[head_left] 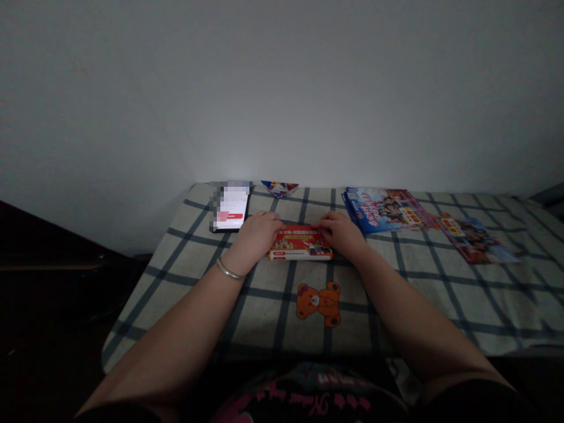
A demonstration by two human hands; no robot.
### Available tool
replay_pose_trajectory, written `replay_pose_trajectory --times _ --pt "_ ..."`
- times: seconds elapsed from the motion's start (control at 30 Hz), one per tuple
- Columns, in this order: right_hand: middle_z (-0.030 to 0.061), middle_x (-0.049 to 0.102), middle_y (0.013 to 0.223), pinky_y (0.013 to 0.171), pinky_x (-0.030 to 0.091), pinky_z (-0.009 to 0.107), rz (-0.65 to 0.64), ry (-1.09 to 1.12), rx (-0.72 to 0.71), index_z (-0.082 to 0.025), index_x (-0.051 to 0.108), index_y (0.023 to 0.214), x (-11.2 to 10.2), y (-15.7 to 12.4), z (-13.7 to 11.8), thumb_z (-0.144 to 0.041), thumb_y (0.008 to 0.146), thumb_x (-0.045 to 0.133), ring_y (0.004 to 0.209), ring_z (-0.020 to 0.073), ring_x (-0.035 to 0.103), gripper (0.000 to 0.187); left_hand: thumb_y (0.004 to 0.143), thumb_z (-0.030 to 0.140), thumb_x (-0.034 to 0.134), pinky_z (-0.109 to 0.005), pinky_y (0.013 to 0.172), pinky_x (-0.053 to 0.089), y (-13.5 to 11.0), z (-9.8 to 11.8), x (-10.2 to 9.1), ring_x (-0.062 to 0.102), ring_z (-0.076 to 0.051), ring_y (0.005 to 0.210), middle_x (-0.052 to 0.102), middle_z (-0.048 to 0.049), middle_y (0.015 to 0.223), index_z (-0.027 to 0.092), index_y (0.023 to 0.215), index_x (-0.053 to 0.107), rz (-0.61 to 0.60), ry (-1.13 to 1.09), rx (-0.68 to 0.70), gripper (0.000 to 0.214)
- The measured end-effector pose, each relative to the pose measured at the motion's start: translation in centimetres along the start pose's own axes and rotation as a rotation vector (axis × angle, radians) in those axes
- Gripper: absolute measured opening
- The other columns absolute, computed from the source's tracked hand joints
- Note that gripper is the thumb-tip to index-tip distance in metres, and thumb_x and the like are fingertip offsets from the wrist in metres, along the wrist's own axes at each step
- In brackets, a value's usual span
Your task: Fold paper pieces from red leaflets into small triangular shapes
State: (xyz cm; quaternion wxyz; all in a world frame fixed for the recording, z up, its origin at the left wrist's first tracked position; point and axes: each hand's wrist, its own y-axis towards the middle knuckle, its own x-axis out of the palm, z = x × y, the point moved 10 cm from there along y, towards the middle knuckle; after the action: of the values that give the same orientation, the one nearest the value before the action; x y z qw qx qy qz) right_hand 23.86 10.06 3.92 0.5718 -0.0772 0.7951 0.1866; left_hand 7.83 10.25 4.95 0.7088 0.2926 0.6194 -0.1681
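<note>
A red folded leaflet [302, 242] with printed white characters and cartoon figures lies on the checked cloth in front of me. My left hand [261, 234], with a silver bangle at the wrist, grips its upper left corner with bent fingers. At the upper right corner, my right hand [340, 235] has its fingers closed on the same paper. The fingertips and the leaflet's far edge are partly hidden, and no detail of its underside shows. Below the leaflet, an orange teddy bear picture [318, 304] lies flat on the cloth.
A lit phone [232, 205] lies left of my left hand. Behind the leaflet is a folded paper triangle [280, 188]. To the right are a stack of colourful flyers [383, 208] and another flyer [478, 238]. A grey wall [282, 94] borders the checked tablecloth [185, 252].
</note>
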Motion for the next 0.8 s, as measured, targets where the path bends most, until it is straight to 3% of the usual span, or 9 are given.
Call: replay_pose_trajectory --times 0.17,0.27,0.43,0.8 --pt "0.005 0.067 0.113 0.094 0.048 0.034 -0.07 -0.021 0.01 -0.03 0.075 0.111 -0.3 -0.1 -0.2 -0.021 0.092 0.056 0.104 0.0223 0.06 0.029 0.092 0.018 0.05 -0.035 0.079 0.045 -0.1 1.2 -0.5 0.055 -0.023 0.089 0.064 -0.0095 0.095 0.016 0.098 0.073 -0.069 0.047 -0.026 0.024" --pt "0.0043 0.065 0.118 0.093 0.049 0.035 -0.104 -0.101 0.005 -0.031 0.073 0.115 -0.7 -0.3 -1.0 -0.035 0.091 0.059 0.107 0.0236 0.06 0.028 0.092 0.028 0.054 -0.035 0.08 0.045 -0.5 1.8 -0.7 0.055 -0.024 0.094 0.062 -0.0096 0.099 0.015 0.102 0.071 -0.109 0.087 -0.061 0.024" --pt "0.0059 0.063 0.12 0.091 0.049 0.036 -0.148 -0.168 0.023 -0.031 0.07 0.121 -0.9 -0.7 -1.7 -0.056 0.086 0.062 0.108 0.0254 0.059 0.044 0.089 0.036 0.06 -0.036 0.08 0.046 -1.0 2.4 -1.0 0.055 -0.027 0.099 0.061 -0.0108 0.106 0.014 0.106 0.069 -0.115 0.118 -0.095 0.029" --pt "0.0124 0.062 0.119 0.093 0.045 0.041 -0.138 -0.29 0.019 -0.024 0.068 0.122 -1.2 -1.4 -3.5 -0.067 0.083 0.058 0.113 0.0305 0.053 0.058 0.09 0.048 0.059 -0.037 0.079 0.047 -1.9 3.3 -0.9 0.055 -0.029 0.105 0.061 -0.0139 0.117 0.012 0.114 0.064 -0.082 0.157 -0.123 0.044"
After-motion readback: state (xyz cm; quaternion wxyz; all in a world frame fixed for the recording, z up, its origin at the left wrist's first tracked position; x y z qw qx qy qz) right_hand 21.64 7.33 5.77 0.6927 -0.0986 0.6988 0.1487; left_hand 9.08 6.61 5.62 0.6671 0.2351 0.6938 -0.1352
